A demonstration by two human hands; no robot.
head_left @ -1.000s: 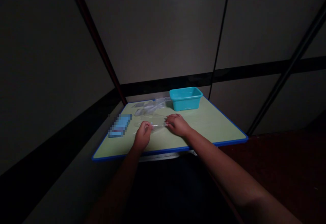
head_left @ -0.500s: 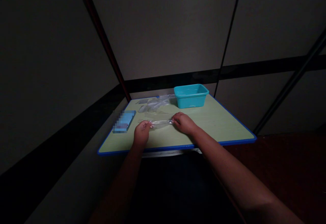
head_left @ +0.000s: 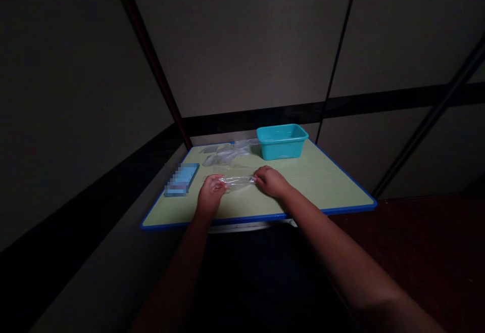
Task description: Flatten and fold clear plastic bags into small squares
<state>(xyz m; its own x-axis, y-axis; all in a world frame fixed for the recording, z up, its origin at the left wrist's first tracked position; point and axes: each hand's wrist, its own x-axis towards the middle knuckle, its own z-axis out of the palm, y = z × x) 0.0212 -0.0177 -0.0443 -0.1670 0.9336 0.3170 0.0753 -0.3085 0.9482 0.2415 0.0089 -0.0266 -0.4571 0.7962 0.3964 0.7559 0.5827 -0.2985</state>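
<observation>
A clear plastic bag (head_left: 239,181), bunched into a narrow shiny strip, stretches between my two hands just above the table. My left hand (head_left: 210,194) grips its left end, with the thumb and fingers around the plastic. At the other end, my right hand (head_left: 270,181) pinches the plastic, fingers closed and knuckles up. More clear plastic bags (head_left: 227,155) lie flat and overlapping on the table beyond my hands.
A turquoise plastic basket (head_left: 283,150) stands at the table's back right. At the left edge lies a blue, blurred-out flat object (head_left: 183,179). The pale table (head_left: 318,186) has a blue rim, with dark panelled walls behind and to the left.
The fingers of my left hand have loosened and shifted around the left end of the plastic. My right hand keeps its pinch. The whole view has moved slightly.
</observation>
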